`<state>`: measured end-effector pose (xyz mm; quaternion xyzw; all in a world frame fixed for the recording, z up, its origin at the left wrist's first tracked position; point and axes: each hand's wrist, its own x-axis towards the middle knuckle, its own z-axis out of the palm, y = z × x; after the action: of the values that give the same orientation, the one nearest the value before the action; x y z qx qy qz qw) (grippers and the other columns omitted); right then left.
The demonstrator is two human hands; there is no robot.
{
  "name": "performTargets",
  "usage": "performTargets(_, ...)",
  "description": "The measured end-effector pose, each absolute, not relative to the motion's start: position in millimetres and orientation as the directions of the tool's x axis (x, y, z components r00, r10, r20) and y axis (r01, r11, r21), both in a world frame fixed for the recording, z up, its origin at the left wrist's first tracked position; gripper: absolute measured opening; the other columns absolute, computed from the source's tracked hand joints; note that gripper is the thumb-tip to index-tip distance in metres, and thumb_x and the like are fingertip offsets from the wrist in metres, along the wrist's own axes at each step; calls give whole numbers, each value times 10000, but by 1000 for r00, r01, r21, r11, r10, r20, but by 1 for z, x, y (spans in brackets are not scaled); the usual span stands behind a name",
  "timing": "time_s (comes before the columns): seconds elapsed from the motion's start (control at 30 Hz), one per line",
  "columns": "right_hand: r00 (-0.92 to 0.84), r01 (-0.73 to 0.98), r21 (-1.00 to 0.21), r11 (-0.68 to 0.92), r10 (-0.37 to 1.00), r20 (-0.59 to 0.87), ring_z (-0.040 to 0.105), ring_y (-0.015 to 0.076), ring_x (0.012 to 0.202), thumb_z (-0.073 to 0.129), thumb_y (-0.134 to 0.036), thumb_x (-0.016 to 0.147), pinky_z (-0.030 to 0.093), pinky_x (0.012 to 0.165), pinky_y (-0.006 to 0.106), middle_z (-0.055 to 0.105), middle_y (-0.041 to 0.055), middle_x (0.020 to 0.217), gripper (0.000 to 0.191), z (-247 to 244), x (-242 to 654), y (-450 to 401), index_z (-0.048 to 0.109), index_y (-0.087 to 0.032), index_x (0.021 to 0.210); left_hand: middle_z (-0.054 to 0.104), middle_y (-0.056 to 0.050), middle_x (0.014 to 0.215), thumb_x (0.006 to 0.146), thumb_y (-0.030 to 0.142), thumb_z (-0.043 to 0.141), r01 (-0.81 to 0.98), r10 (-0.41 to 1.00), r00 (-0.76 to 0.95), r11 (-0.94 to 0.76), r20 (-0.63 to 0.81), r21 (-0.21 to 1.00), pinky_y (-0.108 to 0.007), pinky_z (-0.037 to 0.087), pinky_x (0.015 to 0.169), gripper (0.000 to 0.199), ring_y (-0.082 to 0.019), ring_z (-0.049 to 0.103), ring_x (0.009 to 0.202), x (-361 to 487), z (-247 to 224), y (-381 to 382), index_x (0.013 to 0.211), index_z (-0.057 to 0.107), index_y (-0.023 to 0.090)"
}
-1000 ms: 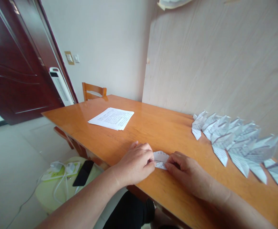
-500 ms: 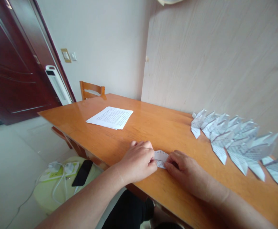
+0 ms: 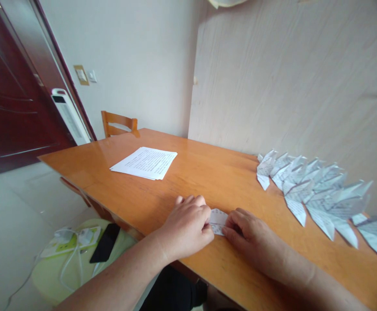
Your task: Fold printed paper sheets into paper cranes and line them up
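A small piece of folded printed paper (image 3: 218, 218) lies at the near edge of the table, between my two hands. My left hand (image 3: 190, 224) is closed on its left end, fingers curled and thumb pressed in. On the right end, my right hand (image 3: 248, 231) pinches the paper between thumb and fingers. Only the middle of the paper shows, with a crease running across it; both ends are hidden by my fingers.
A stack of printed sheets (image 3: 144, 163) lies left on the wooden table (image 3: 201, 172). Several folded paper pieces (image 3: 314, 185) stand in rows at the right, by the wall panel. Below left, a stool (image 3: 50, 276) bears a power strip (image 3: 70, 244) and a phone (image 3: 106, 242).
The view has shifted slightly, moving the surroundings a little left. Both hands keep their hold on the folded paper, almost unmoved.
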<state>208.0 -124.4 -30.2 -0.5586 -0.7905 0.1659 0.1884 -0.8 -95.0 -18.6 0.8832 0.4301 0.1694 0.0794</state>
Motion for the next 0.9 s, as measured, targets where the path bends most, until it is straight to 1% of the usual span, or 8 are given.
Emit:
performTargets(0.07, -304, 815, -485, 316, 947, 106, 573, 180, 770, 543, -229, 909, 425, 684, 317, 620, 24, 835, 114, -30, 209, -124, 560, -214, 798, 570, -21, 905, 787, 188, 580, 724, 785, 572, -620, 239, 303, -363, 316, 771, 32, -222, 521, 907, -1, -19, -95, 804, 563, 209)
performTargets(0.27, -295, 807, -515, 289, 953, 72, 569, 170, 755, 553, -236, 914, 420, 663, 304, 620, 13, 840, 107, -29, 210, -124, 541, -215, 809, 595, -4, 971, 814, 146, 571, 673, 753, 611, -657, 245, 340, -382, 320, 819, 216, -224, 516, 964, -4, -18, -97, 977, 616, 281)
performTargets(0.33, -296, 802, -525, 284, 953, 63, 565, 168, 752, 554, -230, 918, 417, 661, 303, 616, 11, 835, 117, -27, 209, -124, 539, -215, 804, 599, 0, 995, 822, 128, 564, 649, 737, 630, -673, 245, 355, -388, 319, 841, 259, -216, 520, 972, -5, -18, -97, 1003, 632, 300)
performTargets(0.43, -297, 802, -529, 277, 954, 49, 563, 169, 756, 561, -228, 920, 414, 659, 300, 612, 10, 831, 124, -25, 208, -124, 538, -213, 799, 600, 5, 1051, 826, 103, 555, 624, 719, 648, -690, 250, 368, -399, 310, 868, 284, -205, 526, 991, -6, -19, -97, 987, 661, 312)
performTargets(0.53, -300, 820, -497, 285, 953, 52, 560, 173, 759, 561, -237, 925, 411, 662, 304, 607, 12, 832, 124, -25, 210, -124, 540, -213, 805, 600, 8, 1092, 833, 95, 547, 617, 714, 650, -696, 260, 368, -407, 300, 875, 304, -207, 523, 1022, -7, -20, -97, 968, 689, 327)
performTargets(0.67, -295, 858, -421, 294, 953, 64, 545, 178, 741, 593, -281, 908, 403, 641, 306, 601, 15, 824, 134, -28, 218, -123, 547, -218, 799, 612, 9, 1076, 835, 104, 554, 615, 713, 655, -696, 251, 372, -406, 299, 860, 295, -215, 518, 1027, -7, -22, -96, 960, 702, 326)
performTargets(0.9, -277, 890, -360, 281, 959, 63, 536, 178, 713, 605, -315, 896, 390, 623, 304, 605, 23, 793, 163, -23, 226, -127, 552, -219, 775, 615, 23, 1080, 844, 122, 557, 610, 722, 644, -684, 252, 401, -400, 297, 873, 293, -215, 518, 1032, -7, -23, -94, 963, 706, 344)
